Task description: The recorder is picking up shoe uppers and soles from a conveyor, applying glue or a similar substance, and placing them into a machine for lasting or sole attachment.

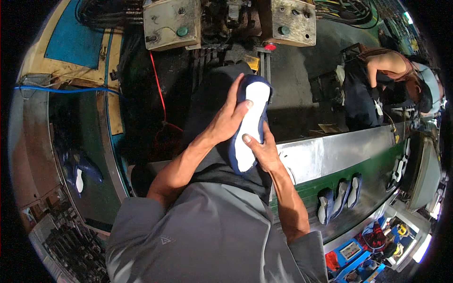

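Observation:
Between my two hands is a dark blue shoe upper, turned so its white underside faces me. My left hand is wrapped round its far left side, the thumb pressed on the white surface. Lower down on the right side, my right hand grips it, with that thumb also lying on the white. The piece is held above my lap, its long axis pointing away from me. The fingers beneath it are partly hidden.
Several similar blue-and-white pieces lie on the green conveyor belt at my right. More pieces rest on the left belt. Two metal control boxes with green buttons stand ahead. A co-worker bends over at the far right.

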A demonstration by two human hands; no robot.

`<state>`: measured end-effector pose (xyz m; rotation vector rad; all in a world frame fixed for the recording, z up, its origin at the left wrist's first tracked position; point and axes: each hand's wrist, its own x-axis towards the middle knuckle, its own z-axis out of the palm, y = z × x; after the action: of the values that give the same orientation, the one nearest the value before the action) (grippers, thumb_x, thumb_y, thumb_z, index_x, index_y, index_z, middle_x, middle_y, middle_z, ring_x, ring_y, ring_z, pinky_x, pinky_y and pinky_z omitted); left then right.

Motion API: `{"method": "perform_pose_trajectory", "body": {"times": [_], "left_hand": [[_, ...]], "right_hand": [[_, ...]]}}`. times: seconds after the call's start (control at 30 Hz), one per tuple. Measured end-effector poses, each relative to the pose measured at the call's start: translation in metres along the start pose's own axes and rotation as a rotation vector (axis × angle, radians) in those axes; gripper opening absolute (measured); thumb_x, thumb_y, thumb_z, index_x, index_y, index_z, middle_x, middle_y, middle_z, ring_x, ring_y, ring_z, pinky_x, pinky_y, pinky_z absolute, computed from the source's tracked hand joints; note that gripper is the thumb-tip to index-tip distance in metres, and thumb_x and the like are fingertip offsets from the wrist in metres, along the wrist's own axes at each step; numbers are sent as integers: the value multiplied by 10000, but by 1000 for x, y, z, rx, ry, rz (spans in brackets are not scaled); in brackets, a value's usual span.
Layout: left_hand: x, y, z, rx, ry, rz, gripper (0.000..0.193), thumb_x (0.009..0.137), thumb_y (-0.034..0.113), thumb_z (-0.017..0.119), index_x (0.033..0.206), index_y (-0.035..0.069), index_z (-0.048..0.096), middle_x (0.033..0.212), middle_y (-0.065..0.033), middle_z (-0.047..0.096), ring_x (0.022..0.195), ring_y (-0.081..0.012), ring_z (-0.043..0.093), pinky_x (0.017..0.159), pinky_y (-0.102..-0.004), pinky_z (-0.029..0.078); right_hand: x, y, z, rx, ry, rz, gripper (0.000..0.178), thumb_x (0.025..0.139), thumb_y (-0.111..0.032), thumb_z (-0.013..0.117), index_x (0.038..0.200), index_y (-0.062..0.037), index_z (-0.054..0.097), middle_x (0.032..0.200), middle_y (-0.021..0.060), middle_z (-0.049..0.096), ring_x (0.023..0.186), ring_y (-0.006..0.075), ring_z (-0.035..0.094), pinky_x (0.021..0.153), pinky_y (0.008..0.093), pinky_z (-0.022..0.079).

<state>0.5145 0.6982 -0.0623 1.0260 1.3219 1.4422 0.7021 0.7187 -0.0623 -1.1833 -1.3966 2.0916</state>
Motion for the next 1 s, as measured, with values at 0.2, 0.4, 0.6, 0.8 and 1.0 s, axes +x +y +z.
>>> {"method": "perform_pose_trajectory", "body": {"times": [0.2,0.4,0.6,0.8,1.0], "left_hand": [[2,-25,-4,-30,-14,-138,696,1127,232,518,1717,81,180,1721,-177,290,1571,-277,296,1287,-391,250],[-24,-34,-2,-374,-87,-275,739,1125,253,532,1735,92,147,1771,-129,211,1598,-254,251,1302,-381,215],[-22,-43,-6,-9,-71,-209,809,1099,225,587,1728,60,105,1760,-157,213,1607,-282,235,1309,-385,195],[-13,-25,-15,-480,-70,-284,924,1037,209,709,1734,108,110,1712,-125,301,1557,-255,321,1270,-398,295],[-16,-8,-6,-437,-156,-232,989,998,197,741,1728,71,85,1708,-147,289,1566,-271,301,1284,-411,257]], "right_hand": [[13,17,4,-161,104,-7,957,912,-329,852,1615,74,341,1446,249,606,1307,301,611,1096,390,508],[7,27,12,242,155,98,901,947,-323,838,1591,88,361,1413,244,625,1249,282,643,1045,383,540],[7,3,8,-156,127,92,968,930,-369,848,1603,102,337,1418,260,615,1274,297,629,1058,375,530],[8,1,-5,-81,60,-50,966,994,-444,747,1674,35,256,1639,288,406,1519,350,413,1255,407,327],[36,-19,-8,129,55,-190,718,1155,-512,403,1662,-8,340,1678,221,396,1565,299,358,1295,404,238]]}}
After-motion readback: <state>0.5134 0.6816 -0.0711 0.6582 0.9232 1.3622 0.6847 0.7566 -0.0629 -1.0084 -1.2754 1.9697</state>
